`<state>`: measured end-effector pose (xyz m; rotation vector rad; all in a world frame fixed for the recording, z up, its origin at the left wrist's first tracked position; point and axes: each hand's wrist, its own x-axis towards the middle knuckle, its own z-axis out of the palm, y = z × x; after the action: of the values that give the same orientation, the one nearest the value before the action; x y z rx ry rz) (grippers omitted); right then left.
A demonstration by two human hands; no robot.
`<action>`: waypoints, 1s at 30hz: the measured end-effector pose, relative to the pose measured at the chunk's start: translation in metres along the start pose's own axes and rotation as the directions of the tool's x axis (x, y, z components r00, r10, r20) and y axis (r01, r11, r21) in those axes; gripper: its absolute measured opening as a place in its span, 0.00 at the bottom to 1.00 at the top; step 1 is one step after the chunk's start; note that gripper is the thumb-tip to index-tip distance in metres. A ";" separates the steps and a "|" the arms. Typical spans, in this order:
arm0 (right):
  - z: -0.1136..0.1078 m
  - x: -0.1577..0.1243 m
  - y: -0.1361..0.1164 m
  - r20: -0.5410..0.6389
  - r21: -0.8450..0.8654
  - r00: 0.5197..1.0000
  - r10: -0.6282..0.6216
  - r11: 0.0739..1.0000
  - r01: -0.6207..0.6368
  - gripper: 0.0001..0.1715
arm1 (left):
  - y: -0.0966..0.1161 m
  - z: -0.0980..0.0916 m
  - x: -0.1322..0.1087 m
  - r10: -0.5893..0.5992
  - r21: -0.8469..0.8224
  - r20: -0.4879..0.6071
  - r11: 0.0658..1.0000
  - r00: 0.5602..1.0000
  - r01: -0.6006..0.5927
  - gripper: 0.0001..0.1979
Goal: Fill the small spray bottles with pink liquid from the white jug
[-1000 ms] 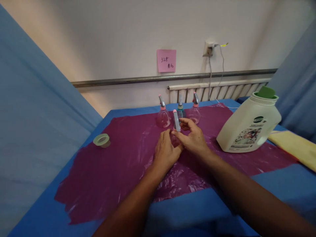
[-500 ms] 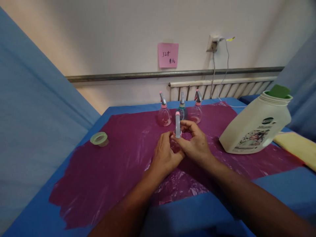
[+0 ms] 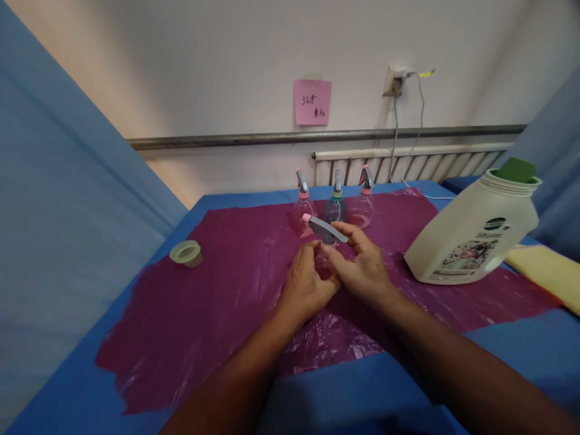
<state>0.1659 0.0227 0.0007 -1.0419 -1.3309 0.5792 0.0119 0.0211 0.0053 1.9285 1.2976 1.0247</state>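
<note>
Near the middle of the purple sheet, a clear spray bottle stands between both hands, its grey spray head with a pink nozzle facing left. My left hand is closed around the bottle's left side. My right hand has thumb and fingers closed at the neck, just under the spray head. Much of the bottle's body is hidden by the hands. Behind it are a pink-collared spray bottle, a teal spray bottle and another pink-collared spray bottle with a little pink in its base.
A large cream jug with a green piece in its mouth stands at the right. Beside it lies a yellow cloth. A small translucent cup sits at the left on the purple plastic sheet. Cords hang from a wall socket.
The spray head in my hands has turned, its nozzle swinging from pointing away to pointing left. Both hands stay around the bottle. The view has shifted slightly.
</note>
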 end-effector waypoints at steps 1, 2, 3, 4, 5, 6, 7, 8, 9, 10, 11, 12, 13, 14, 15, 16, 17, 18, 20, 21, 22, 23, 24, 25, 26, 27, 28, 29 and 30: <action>0.000 -0.001 0.001 0.017 0.009 1.000 0.023 1.000 -0.023 0.29 | 0.000 0.000 0.000 -0.002 0.001 0.005 1.000 1.000 0.002 0.32; -0.001 -0.002 0.003 0.038 0.025 0.998 0.044 0.999 -0.045 0.31 | 0.000 0.001 0.000 -0.002 -0.001 0.009 1.000 1.000 0.002 0.32; -0.001 -0.003 0.004 0.058 0.043 0.997 0.057 0.997 -0.059 0.33 | -0.001 0.001 0.001 0.000 -0.005 0.014 1.000 1.000 0.000 0.32; -0.001 -0.003 0.006 0.067 0.056 0.996 0.058 0.996 -0.062 0.36 | -0.001 0.001 0.001 0.005 -0.011 0.014 1.000 1.000 -0.005 0.31; -0.001 -0.003 0.008 0.070 0.063 0.996 0.049 0.997 -0.054 0.38 | -0.002 0.002 0.001 0.012 -0.018 0.010 1.000 1.000 -0.012 0.31; -0.001 -0.003 0.010 0.065 0.062 0.997 0.035 0.997 -0.039 0.41 | -0.003 0.002 0.001 0.022 -0.027 0.002 0.999 1.000 -0.022 0.32; -0.001 -0.002 0.012 0.053 0.057 0.998 0.020 0.998 -0.023 0.43 | -0.004 0.002 0.000 0.034 -0.034 -0.002 0.999 0.999 -0.034 0.32; 0.000 -0.001 0.012 0.035 0.051 0.999 0.010 0.999 -0.012 0.45 | -0.004 0.003 0.000 0.046 -0.041 -0.006 0.998 0.999 -0.046 0.33; 0.000 0.000 0.013 0.015 0.046 1.000 0.006 0.999 -0.006 0.46 | -0.005 0.003 0.000 0.058 -0.046 -0.008 0.997 0.998 -0.058 0.34; 0.001 0.001 0.013 -0.002 0.039 1.000 0.005 0.999 -0.005 0.46 | -0.005 0.003 0.000 0.066 -0.048 -0.008 0.997 0.998 -0.066 0.34; 0.002 0.001 0.012 -0.017 0.031 1.000 0.006 1.000 -0.005 0.46 | -0.005 0.002 0.000 0.070 -0.047 -0.004 0.996 0.998 -0.070 0.34; 0.003 0.002 0.012 -0.031 0.022 1.000 0.003 1.000 -0.003 0.45 | -0.005 0.002 0.000 0.071 -0.042 0.003 0.997 0.997 -0.070 0.33; 0.003 0.002 0.011 -0.038 0.018 0.999 -0.002 1.000 0.002 0.44 | -0.004 0.002 0.001 0.070 -0.031 0.009 0.997 0.998 -0.069 0.31; 0.002 0.001 0.011 -0.036 0.017 0.999 -0.006 1.000 0.007 0.44 | -0.003 0.001 0.001 0.069 -0.019 0.013 0.997 0.998 -0.069 0.29; 0.002 0.000 0.011 -0.024 0.019 1.000 -0.009 1.000 0.009 0.44 | -0.002 0.001 0.001 0.069 -0.009 0.016 0.998 0.997 -0.069 0.27; 0.001 -0.001 0.012 -0.001 0.025 1.000 -0.008 1.000 0.008 0.44 | -0.001 0.000 0.001 0.070 -0.003 0.015 0.998 0.997 -0.070 0.26; 0.000 -0.003 0.013 0.027 0.033 1.000 -0.004 0.999 0.003 0.44 | -0.001 0.000 0.001 0.072 -0.003 0.012 0.997 0.997 -0.071 0.25; -0.001 -0.004 0.013 0.051 0.042 0.999 0.002 0.999 -0.004 0.44 | -0.001 0.000 0.001 0.072 -0.009 0.008 0.997 0.997 -0.072 0.25; -0.001 -0.004 0.014 0.066 0.055 0.998 0.003 0.998 -0.006 0.46 | -0.001 0.000 0.001 0.069 -0.031 0.004 0.997 0.998 -0.069 0.26; 0.000 -0.004 0.015 0.054 0.056 0.999 -0.005 0.998 0.002 0.47 | -0.001 0.000 0.001 0.071 -0.039 0.005 0.997 0.997 -0.071 0.28; 0.001 -0.003 0.015 0.034 0.050 0.999 -0.017 0.999 0.015 0.47 | -0.002 0.000 0.001 0.078 -0.045 0.009 0.996 0.997 -0.077 0.29; 0.001 -0.002 0.014 0.010 0.040 1.000 -0.029 0.999 0.029 0.47 | -0.002 0.000 0.000 0.085 -0.045 0.014 0.995 0.996 -0.085 0.30; 0.002 -0.001 0.014 -0.013 0.027 0.999 -0.039 0.999 0.039 0.45 | -0.002 -0.001 0.000 0.090 -0.042 0.020 0.995 0.996 -0.089 0.31; 0.002 0.000 0.013 -0.029 0.014 0.999 -0.044 0.999 0.045 0.44 | -0.001 -0.001 0.000 0.088 -0.037 0.023 0.996 0.996 -0.087 0.31; 0.002 0.001 0.012 -0.042 0.003 0.998 -0.041 0.999 0.041 0.42 | -0.001 -0.001 0.000 0.080 -0.035 0.024 0.996 0.997 -0.079 0.31; 0.002 0.001 0.012 -0.048 -0.004 0.998 -0.029 1.000 0.029 0.41 | -0.001 -0.001 0.000 0.067 -0.035 0.019 0.997 0.998 -0.066 0.31; 0.001 0.001 0.011 -0.050 -0.006 0.999 -0.014 1.000 0.014 0.41 | -0.001 -0.001 0.000 0.055 -0.036 0.012 0.998 0.998 -0.055 0.30; 0.000 0.000 0.011 -0.047 -0.003 0.999 0.001 1.000 -0.001 0.40 | -0.001 0.000 0.000 0.051 -0.037 0.006 0.998 0.999 -0.051 0.30; -0.001 0.000 0.011 -0.038 0.003 0.999 0.012 1.000 -0.012 0.40 | -0.002 0.001 0.000 0.057 -0.034 0.003 0.998 0.998 -0.057 0.29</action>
<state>0.1687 0.0271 -0.0087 -1.0542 -1.2912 0.5681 0.0115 0.0215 0.0036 1.9505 1.2222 1.0640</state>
